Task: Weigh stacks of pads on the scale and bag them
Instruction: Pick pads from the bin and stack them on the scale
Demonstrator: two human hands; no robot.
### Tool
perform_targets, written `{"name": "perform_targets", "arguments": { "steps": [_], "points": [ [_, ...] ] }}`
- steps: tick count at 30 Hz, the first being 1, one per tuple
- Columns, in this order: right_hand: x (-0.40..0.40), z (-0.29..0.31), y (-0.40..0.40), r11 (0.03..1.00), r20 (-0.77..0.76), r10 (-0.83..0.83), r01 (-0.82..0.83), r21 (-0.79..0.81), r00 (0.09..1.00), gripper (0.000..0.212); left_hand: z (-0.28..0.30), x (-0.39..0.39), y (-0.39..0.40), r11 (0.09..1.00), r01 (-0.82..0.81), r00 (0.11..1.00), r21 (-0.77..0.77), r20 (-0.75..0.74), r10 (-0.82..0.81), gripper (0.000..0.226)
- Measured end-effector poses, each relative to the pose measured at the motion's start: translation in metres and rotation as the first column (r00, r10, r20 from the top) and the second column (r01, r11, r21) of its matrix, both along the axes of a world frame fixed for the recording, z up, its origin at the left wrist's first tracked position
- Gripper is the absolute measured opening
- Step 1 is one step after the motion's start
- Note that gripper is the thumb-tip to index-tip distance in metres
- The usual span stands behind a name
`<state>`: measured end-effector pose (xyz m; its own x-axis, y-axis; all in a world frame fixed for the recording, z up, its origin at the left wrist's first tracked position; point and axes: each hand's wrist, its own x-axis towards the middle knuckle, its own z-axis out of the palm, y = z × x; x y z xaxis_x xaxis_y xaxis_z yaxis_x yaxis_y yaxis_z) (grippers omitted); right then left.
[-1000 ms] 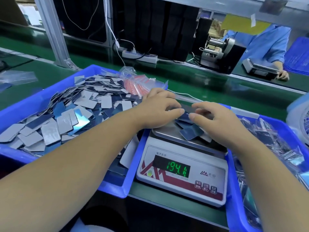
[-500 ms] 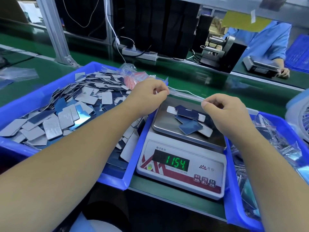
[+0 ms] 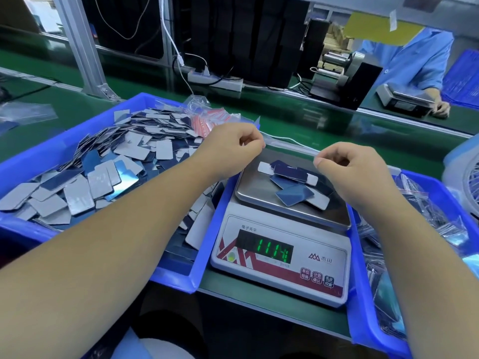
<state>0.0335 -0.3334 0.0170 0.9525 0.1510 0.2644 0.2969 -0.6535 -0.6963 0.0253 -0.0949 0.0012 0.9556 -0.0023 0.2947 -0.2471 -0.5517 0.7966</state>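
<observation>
Fingers [image 3: 255, 142] of both hands pinching clear bag [image 3: 290, 149], above pads [image 3: 291, 177]

**1 head-worn view, looking forward and down**

There is 1 camera, worn on the person's head. It looks forward and down over both forearms onto the green bench [image 3: 298, 120], close enough that the arms fill the lower frame. The scale [image 3: 281, 257] sits near the centre, just below the hands [image 3: 234, 149]. The wide-angle lens bends the frame edges and takes in the far side of the line, where another person [image 3: 412, 60] stands at upper right.
</observation>
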Motion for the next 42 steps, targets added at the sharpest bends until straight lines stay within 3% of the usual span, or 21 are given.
{"name": "perform_targets", "arguments": {
  "steps": [3, 7, 10, 12, 14, 22, 26, 32, 42],
  "points": [
    [0.000, 0.000, 0.000, 0.999, 0.000, 0.002, -0.002, -0.041, 1.000, 0.014, 0.007, -0.008, -0.006, 0.985, 0.148, 0.981, 0.092, 0.109, -0.158, 0.013],
    [0.000, 0.004, -0.001, 0.988, 0.028, 0.001, 0.003, -0.154, 1.000, 0.014, 0.012, -0.020, -0.020, 0.849, 0.364, 0.902, 0.383, 0.083, -0.424, 0.065],
    [0.000, 0.006, -0.003, 0.988, 0.026, 0.009, -0.005, -0.154, 1.000, 0.014, 0.008, -0.022, -0.030, 0.708, 0.329, 0.904, 0.625, 0.008, -0.427, 0.094],
    [0.001, 0.005, -0.004, 0.988, 0.015, 0.013, -0.011, -0.157, 1.000, 0.013, 0.005, -0.020, -0.031, 0.655, 0.310, 0.917, 0.689, -0.034, -0.398, 0.095],
    [0.000, 0.003, -0.003, 0.985, 0.003, 0.027, -0.026, -0.170, 1.000, 0.013, 0.004, -0.019, -0.030, 0.666, 0.313, 0.923, 0.677, -0.052, -0.381, 0.086],
    [0.002, 0.001, -0.003, 0.980, -0.026, 0.054, -0.058, -0.188, 0.998, 0.014, 0.012, -0.018, -0.015, 0.851, 0.297, 0.940, 0.434, 0.022, -0.340, 0.028],
    [0.003, 0.000, -0.003, 0.981, -0.033, 0.056, -0.061, -0.183, 0.998, 0.014, 0.011, -0.018, -0.012, 0.869, 0.272, 0.950, 0.414, 0.030, -0.312, 0.027],
    [0.003, 0.000, -0.004, 0.983, -0.049, 0.059, -0.067, -0.173, 0.997, 0.013, 0.010, -0.016, -0.010, 0.834, 0.322, 0.938, 0.448, -0.027, -0.347, 0.042],
    [0.003, -0.002, -0.003, 0.985, -0.041, 0.061, -0.067, -0.161, 0.997, 0.014, 0.008, -0.016, -0.011, 0.882, 0.306, 0.918, 0.358, 0.136, -0.374, 0.031]
  ]
}}
